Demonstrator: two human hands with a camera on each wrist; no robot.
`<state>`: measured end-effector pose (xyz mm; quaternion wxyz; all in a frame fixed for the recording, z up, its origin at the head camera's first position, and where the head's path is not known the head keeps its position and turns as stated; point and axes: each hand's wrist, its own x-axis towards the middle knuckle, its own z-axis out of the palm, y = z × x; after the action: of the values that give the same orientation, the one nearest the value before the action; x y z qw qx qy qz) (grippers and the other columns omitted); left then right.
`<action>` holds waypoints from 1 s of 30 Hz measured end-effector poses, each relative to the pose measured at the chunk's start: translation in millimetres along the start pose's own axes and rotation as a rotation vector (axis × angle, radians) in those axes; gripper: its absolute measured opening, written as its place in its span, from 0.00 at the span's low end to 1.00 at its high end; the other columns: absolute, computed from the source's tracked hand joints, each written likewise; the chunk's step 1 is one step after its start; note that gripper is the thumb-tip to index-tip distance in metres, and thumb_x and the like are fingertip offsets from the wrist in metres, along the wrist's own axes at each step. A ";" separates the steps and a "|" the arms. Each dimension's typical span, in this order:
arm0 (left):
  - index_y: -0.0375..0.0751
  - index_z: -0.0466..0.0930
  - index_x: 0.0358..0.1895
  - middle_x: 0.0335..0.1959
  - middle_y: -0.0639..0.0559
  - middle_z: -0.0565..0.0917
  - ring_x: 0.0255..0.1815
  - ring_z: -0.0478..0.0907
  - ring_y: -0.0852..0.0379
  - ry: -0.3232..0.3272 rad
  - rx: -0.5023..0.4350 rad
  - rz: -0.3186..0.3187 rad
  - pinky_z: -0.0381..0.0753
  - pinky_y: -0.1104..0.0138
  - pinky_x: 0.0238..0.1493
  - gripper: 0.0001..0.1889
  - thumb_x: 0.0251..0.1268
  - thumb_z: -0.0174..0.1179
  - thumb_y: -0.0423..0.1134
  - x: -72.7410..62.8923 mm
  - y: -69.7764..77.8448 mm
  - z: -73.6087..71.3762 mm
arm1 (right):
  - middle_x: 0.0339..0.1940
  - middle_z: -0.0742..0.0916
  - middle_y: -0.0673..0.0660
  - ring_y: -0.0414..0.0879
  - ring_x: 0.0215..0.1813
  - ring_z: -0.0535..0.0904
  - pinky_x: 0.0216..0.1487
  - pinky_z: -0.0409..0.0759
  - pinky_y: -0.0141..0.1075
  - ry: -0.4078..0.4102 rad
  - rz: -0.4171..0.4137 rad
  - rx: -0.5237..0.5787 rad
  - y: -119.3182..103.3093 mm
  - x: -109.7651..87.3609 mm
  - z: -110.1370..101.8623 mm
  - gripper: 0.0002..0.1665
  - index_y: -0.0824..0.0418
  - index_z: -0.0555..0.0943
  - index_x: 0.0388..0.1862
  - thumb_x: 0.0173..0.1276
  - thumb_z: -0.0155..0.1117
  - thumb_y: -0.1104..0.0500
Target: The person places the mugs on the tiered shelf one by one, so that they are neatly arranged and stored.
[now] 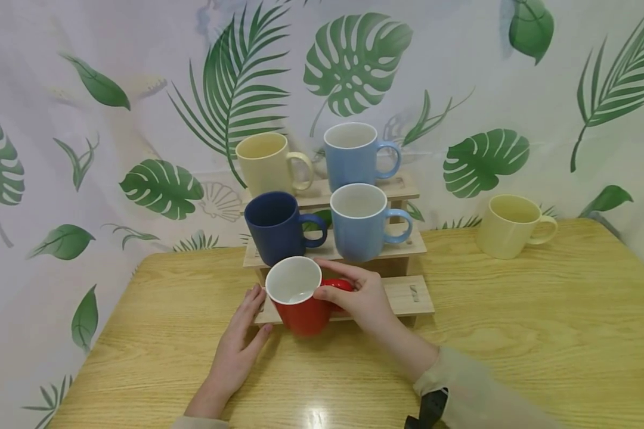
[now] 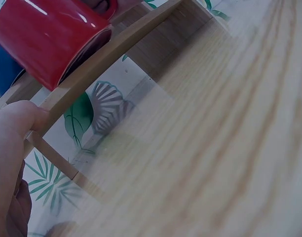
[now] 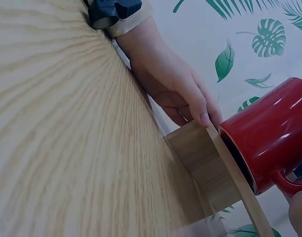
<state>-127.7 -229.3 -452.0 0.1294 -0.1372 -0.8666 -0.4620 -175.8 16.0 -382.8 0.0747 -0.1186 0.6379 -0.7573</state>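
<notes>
My right hand point(image 1: 367, 295) grips a red mug point(image 1: 304, 319) with a white inside, fingers and thumb at its red handle and rim. The mug is over the left part of the lowest step of a three-step wooden rack point(image 1: 402, 295). In the right wrist view its base is close to the board point(image 3: 232, 170), with part of the dark underside showing. My left hand point(image 1: 238, 345) holds the left end of that lowest step, its thumb on the front edge. A dark blue mug point(image 1: 273, 229) and a light blue mug point(image 1: 358, 229) stand on the middle step.
On the top step are a cream-yellow mug point(image 1: 260, 170) and another light blue mug point(image 1: 350, 161). A second yellow mug point(image 1: 504, 229) stands on the wood-grain table point(image 1: 515, 328) at the back right. A leaf-print cloth point(image 1: 155, 131) hangs behind the table.
</notes>
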 end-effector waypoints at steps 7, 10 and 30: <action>0.51 0.63 0.72 0.73 0.56 0.59 0.75 0.48 0.47 0.016 -0.002 0.026 0.51 0.45 0.69 0.29 0.68 0.58 0.38 0.7 -1.2 0.3 | 0.53 0.84 0.57 0.52 0.49 0.82 0.45 0.82 0.44 -0.018 -0.015 0.037 4.1 4.7 9.8 0.32 0.58 0.81 0.58 0.52 0.77 0.59; 0.50 0.64 0.71 0.73 0.53 0.60 0.75 0.49 0.46 0.023 0.012 0.021 0.51 0.44 0.69 0.29 0.68 0.59 0.38 0.5 -0.9 0.4 | 0.55 0.83 0.56 0.52 0.52 0.81 0.47 0.82 0.43 -0.029 -0.024 0.034 5.4 6.2 13.4 0.30 0.58 0.81 0.58 0.54 0.75 0.60; 0.47 0.64 0.71 0.74 0.49 0.59 0.75 0.50 0.47 0.006 0.021 -0.021 0.54 0.43 0.68 0.28 0.68 0.58 0.39 0.6 0.3 0.3 | 0.58 0.82 0.55 0.51 0.54 0.80 0.48 0.81 0.42 -0.046 -0.043 0.011 11.1 12.3 15.9 0.36 0.57 0.80 0.60 0.49 0.77 0.54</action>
<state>-128.2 -228.8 -451.8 0.1286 -0.1251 -0.8724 -0.4547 -183.7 -4.3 -390.2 0.0736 -0.1490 0.6292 -0.7593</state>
